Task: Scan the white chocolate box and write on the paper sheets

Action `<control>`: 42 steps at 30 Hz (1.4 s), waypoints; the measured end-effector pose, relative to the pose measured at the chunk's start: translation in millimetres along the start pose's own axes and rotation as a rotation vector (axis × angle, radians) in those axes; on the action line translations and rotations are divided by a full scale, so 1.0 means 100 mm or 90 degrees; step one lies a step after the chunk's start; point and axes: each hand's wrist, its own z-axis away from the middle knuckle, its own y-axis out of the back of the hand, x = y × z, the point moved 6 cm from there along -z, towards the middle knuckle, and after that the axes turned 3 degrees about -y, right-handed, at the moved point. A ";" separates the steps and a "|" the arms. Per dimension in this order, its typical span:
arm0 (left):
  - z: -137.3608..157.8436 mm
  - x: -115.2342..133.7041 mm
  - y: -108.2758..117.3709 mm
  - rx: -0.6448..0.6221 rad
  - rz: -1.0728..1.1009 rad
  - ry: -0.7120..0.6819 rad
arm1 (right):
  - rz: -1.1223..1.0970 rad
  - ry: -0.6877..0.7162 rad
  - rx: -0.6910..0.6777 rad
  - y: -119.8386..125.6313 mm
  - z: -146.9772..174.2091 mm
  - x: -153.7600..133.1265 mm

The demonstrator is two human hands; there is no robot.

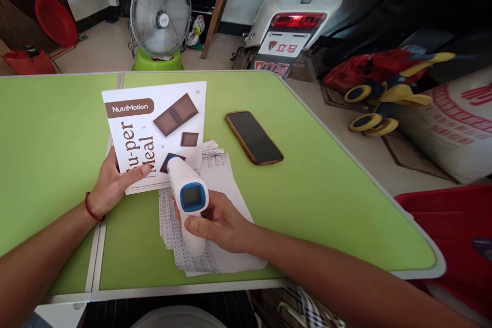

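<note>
My left hand (110, 184), with a red cord at the wrist, grips the lower left corner of a white NutriMotion box (175, 146) printed with chocolate pieces, thumb across its front. In my right hand (223, 220) is a white infrared thermometer (186, 177) with a blue-rimmed screen that looks dark. Its front end points at the box and overlaps its lower right part in view; whether they touch I cannot tell. Under both lies a fanned stack of paper sheets (234, 230) covered in small writing. A dark phone (254, 137) in a brown case rests to the right of the sheets.
The green table (326, 205) has a metal rim and a seam on the left. Beyond it stand a fan (161, 15) on a green stool and a white scooter (295, 25). On the right are a yellow-wheeled toy (384, 102), a sack (457, 123) and a red chair (453, 230).
</note>
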 end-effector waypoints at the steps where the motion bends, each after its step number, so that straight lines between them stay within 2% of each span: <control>1: 0.00 0.00 0.00 0.002 -0.001 -0.001 | 0.000 -0.001 -0.001 0.00 0.00 0.00; 12: -0.01 -0.05 0.03 -0.021 -0.011 -0.029 | -0.026 -0.011 -0.003 0.00 0.00 0.01; 16: 0.01 -0.05 0.06 -0.002 -0.024 -0.036 | 0.012 0.047 -0.012 0.01 0.01 -0.08; 19: 0.02 0.01 0.10 0.033 -0.021 -0.080 | 0.063 0.102 0.018 0.08 0.02 -0.17; 22: -0.01 0.05 0.17 0.083 -0.029 -0.130 | 0.168 0.113 0.084 0.24 0.01 -0.22; 27: -0.14 -0.01 0.37 0.177 -0.038 -0.188 | 0.495 -0.024 0.226 0.65 -0.06 -0.20; 30: -0.19 0.02 0.45 0.193 -0.084 -0.244 | 0.715 -0.078 0.282 0.83 -0.10 -0.16; 33: -0.20 0.11 0.44 0.150 -0.201 -0.304 | 0.846 -0.090 0.334 0.90 -0.10 -0.11; 37: -0.13 0.23 0.34 0.061 -0.403 -0.391 | 0.914 -0.072 0.380 0.89 -0.08 -0.10; 39: -0.08 0.22 0.24 -0.045 -0.524 -0.443 | 0.939 -0.002 0.408 0.85 -0.06 -0.17; 42: -0.03 0.13 0.12 -0.216 -0.625 -0.493 | 0.946 0.181 0.427 0.69 0.00 -0.33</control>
